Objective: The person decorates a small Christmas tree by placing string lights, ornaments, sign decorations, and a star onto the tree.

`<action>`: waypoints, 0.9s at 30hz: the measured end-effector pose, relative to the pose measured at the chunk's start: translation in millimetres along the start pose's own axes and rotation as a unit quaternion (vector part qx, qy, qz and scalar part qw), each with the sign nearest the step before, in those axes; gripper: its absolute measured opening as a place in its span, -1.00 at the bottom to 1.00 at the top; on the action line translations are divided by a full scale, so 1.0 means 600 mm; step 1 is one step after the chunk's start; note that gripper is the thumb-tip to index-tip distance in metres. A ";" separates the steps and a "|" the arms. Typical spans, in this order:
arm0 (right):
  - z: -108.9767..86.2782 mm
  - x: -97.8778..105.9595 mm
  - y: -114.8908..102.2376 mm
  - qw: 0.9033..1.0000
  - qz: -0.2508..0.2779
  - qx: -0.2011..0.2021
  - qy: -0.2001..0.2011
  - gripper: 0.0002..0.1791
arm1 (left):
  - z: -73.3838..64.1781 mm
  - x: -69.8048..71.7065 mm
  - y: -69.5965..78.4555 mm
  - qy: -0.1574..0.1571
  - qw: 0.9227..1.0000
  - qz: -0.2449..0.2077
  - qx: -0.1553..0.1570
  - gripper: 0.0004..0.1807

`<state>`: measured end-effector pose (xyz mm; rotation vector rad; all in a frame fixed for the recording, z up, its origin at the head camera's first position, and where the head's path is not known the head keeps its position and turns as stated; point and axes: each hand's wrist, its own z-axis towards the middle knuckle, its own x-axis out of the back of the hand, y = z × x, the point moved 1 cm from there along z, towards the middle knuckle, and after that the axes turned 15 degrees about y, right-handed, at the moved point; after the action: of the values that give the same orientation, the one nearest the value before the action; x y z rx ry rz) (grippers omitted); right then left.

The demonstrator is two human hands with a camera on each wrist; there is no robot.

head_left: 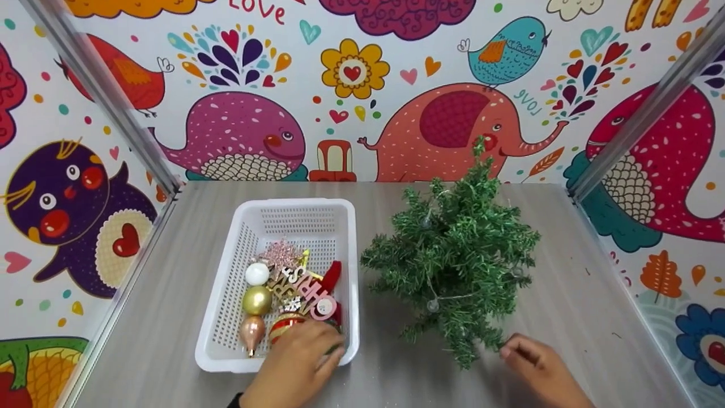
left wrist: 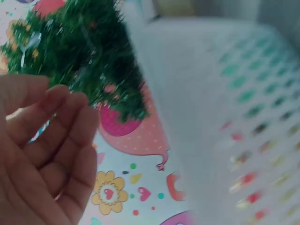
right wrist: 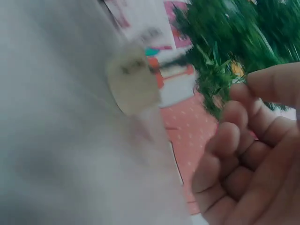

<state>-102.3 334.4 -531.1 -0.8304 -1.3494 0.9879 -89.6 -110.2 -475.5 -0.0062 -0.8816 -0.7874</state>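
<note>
- Walls (head_left: pixel 351 113): printed with animals, flowers and hearts, metal strips at the corners; they enclose the counter at the back and both sides.
- Counter (head_left: pixel 408 379): grey, wood-grained; a few dark scraps lie at its right.
- Artificial tree (head_left: pixel 459 255): green, standing on the counter right of the basket, just beside it; wire and clear bulbs show among the branches. A pale base (right wrist: pixel 133 82) appears blurred in the right wrist view.
- Basket (head_left: pixel 277 205): white, perforated plastic, on the counter left of the tree; ornaments lie inside.
- Left hand (head_left: pixel 303 362): over the basket's near right corner; released, fingers loosely curved.
- Right hand (head_left: pixel 538 365): at the tip of a low branch on the tree's near right side, fingers curled, thumb close to forefinger; whether they grip the branch cannot be told.
- Lettering (head_left: pixel 310 288): pink and gold, aslant in the basket's middle.
- Tinsel ornament (head_left: pixel 281 253): pink, toward the basket's far end.
- Striped ball (head_left: pixel 283 326): red and gold, partly hidden by the left hand.
- Teardrop ornament (head_left: pixel 252 331): rose-coloured, near left.
- Gold ball (head_left: pixel 257 300): between the teardrop ornament and the white ball (head_left: pixel 257 274).
- Snowflake (head_left: pixel 291 304): small, white, against the lettering.
</note>
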 end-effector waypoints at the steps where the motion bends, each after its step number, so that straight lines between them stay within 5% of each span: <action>1: -0.006 -0.008 0.001 1.000 0.002 -0.006 -0.016 -0.83 | -0.007 -0.003 0.001 -0.022 1.000 -0.003 0.011 -0.81; 6: -0.022 -0.035 -0.001 0.998 -0.018 -0.040 -0.049 -0.72 | -0.024 -0.020 -0.007 -0.079 0.992 -0.064 0.079 -0.80; 12: -0.038 -0.042 -0.005 0.994 -0.040 -0.099 0.009 -0.71 | -0.034 -0.035 -0.011 -0.104 0.980 -0.111 0.128 -0.85; 17: -0.051 -0.042 -0.007 0.993 -0.041 -0.104 0.029 -0.75 | -0.016 -0.007 -0.037 -0.029 0.989 -0.080 0.117 -0.78; 19: -0.053 -0.046 -0.007 0.994 -0.035 -0.099 0.014 -0.74 | 0.007 0.020 -0.066 0.007 0.988 -0.047 0.145 -0.73; 22: -0.054 -0.054 -0.006 0.995 -0.030 -0.098 -0.006 -0.69 | 0.047 0.062 -0.114 0.020 0.974 -0.016 0.226 -0.64; 25: -0.056 -0.059 -0.005 0.994 -0.034 -0.100 -0.015 -0.67 | 0.071 0.081 -0.145 -0.027 0.961 -0.009 0.275 -0.52; 27: -0.059 -0.062 -0.004 0.994 -0.038 -0.099 -0.016 -0.67 | 0.075 0.077 -0.151 -0.087 0.958 -0.009 0.274 -0.46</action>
<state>-65.6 301.7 -545.5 -0.9084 -1.5129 0.8191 -159.1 -189.8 -441.7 0.4280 -1.2474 -0.5414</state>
